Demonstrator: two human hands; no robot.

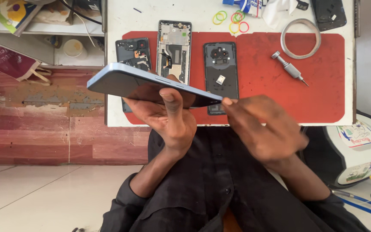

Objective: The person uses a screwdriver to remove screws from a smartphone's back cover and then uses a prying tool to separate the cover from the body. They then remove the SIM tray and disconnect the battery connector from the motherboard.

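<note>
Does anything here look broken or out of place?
Yes. Besides the blue phone held edge-on by the left hand with the right hand at its end, opened phone parts lie on the red mat: a bare frame, a circuit piece and a detached back cover.

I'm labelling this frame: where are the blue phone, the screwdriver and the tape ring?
blue phone (151, 88), head view, side edge.
screwdriver (289, 68), head view, handle.
tape ring (285, 45), head view, left band.

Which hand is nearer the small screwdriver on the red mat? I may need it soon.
Right. The right hand pinches the phone's end below and left of the screwdriver; the left hand, holding the phone's middle, is farther left.
</note>
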